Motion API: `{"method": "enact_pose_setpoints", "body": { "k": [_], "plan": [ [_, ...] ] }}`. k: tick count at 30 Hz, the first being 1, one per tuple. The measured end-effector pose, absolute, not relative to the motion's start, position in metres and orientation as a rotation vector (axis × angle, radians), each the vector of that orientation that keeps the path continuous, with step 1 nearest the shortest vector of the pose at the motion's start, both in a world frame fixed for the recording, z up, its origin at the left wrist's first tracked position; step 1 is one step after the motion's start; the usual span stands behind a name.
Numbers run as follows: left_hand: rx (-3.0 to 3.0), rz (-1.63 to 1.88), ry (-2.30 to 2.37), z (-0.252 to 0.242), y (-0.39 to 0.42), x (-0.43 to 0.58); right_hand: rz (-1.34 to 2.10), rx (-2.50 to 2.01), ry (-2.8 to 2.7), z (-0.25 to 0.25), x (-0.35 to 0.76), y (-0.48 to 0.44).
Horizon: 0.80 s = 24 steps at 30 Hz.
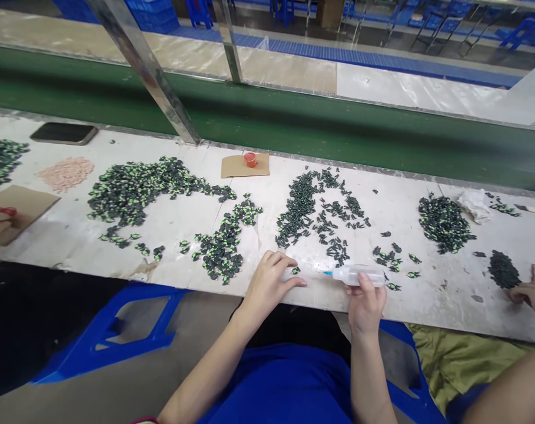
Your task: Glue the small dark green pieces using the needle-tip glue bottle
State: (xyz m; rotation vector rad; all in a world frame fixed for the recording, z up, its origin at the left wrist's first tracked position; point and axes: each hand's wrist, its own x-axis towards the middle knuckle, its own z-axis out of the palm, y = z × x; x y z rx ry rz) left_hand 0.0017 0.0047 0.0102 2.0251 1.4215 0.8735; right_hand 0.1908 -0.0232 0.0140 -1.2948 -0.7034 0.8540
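My left hand rests low over the table edge, with a small black-and-green plastic piece between its thumb and forefinger. My right hand is wrapped round a translucent squeeze bottle, held level. The bottle's thin blue needle tip points left at the small piece, a short gap away. Several black-and-green pieces lie just right of the bottle. Beyond my hands spreads a pile of small dark parts. Left of my left hand is a pile of black-and-green pieces.
A red-orange small cup stands on a cardboard piece. A phone lies far left; crumpled white tissue is at right. Co-workers' hands show at both sides. A metal post rises behind the table beside a green belt.
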Motion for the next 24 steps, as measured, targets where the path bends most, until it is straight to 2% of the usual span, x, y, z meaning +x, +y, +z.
{"method": "enact_pose_setpoints", "body": {
  "k": [7, 24],
  "plan": [
    [1.846, 0.982, 1.322, 0.008, 0.0, -0.007, 0.806, -1.499, -0.831, 0.018, 0.173, -0.018],
    [1.662, 1.048, 1.389, 0.007, 0.002, -0.003, 0.843, -1.582, -0.914, 0.019, 0.166, -0.012]
  ]
}}
